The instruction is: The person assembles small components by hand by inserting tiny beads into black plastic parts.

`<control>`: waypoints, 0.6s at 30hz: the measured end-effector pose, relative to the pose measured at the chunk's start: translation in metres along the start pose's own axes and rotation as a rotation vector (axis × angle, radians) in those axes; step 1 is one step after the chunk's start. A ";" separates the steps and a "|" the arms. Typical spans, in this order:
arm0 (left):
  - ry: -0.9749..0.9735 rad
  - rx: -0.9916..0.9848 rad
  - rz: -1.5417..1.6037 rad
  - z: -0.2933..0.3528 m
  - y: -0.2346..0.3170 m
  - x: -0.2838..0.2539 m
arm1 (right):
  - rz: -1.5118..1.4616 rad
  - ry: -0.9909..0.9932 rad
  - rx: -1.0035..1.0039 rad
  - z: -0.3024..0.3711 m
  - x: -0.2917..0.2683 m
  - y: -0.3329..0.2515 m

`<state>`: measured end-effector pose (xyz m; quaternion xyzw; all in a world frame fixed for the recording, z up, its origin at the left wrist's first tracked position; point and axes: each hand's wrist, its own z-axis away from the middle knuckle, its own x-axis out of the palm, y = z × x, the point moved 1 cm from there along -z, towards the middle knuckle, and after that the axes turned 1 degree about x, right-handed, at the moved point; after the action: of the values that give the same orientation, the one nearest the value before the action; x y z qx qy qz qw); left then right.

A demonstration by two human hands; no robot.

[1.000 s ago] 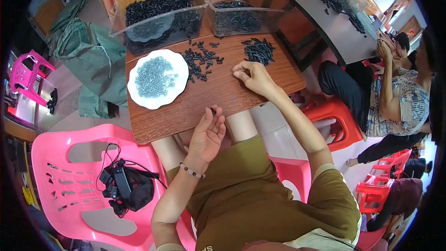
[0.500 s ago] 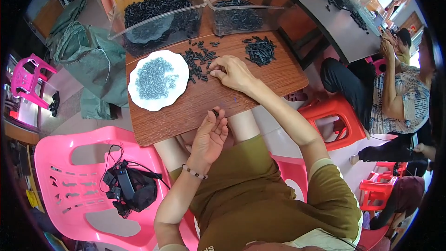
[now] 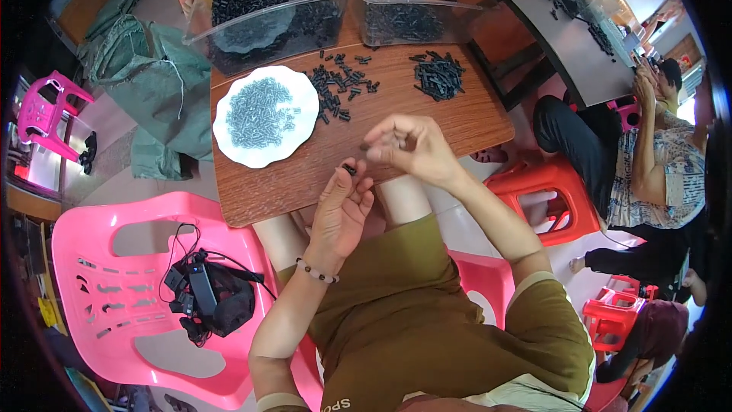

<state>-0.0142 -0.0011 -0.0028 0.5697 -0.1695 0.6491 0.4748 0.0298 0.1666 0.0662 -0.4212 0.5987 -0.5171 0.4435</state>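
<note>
Nearest, lower than the white plate (image 3: 307, 116) and to its right, the left hand (image 3: 339, 217) pinches a small dark piece (image 3: 349, 169) between thumb and fingertips, palm up. Farther right of the plate, the right hand (image 3: 422, 154) hovers with thumb and fingers curled together; blur hides whether it grips anything. The plate sits on the brown table (image 3: 274, 192), heaped with small clear pieces (image 3: 258, 113). Just right of the plate lie scattered short black pieces (image 3: 328, 90); well right of it, a pile of longer black strips (image 3: 439, 76). Beyond the plate stands a large clear bin (image 3: 267, 14) of black pieces, with a smaller clear bin (image 3: 455, 24) to the plate's far right.
</note>
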 end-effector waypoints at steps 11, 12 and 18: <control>-0.067 -0.031 0.027 0.002 -0.013 -0.001 | -0.080 -0.007 -0.056 0.039 0.013 0.002; -0.059 -0.035 0.026 0.003 -0.013 -0.001 | -0.063 0.005 -0.071 0.040 0.013 0.001; -0.077 -0.024 0.007 0.003 -0.015 0.001 | -0.250 -0.008 0.016 0.043 0.016 0.005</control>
<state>-0.0001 0.0044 -0.0055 0.5878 -0.1972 0.6263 0.4726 0.0671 0.1415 0.0567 -0.4912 0.5355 -0.5714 0.3814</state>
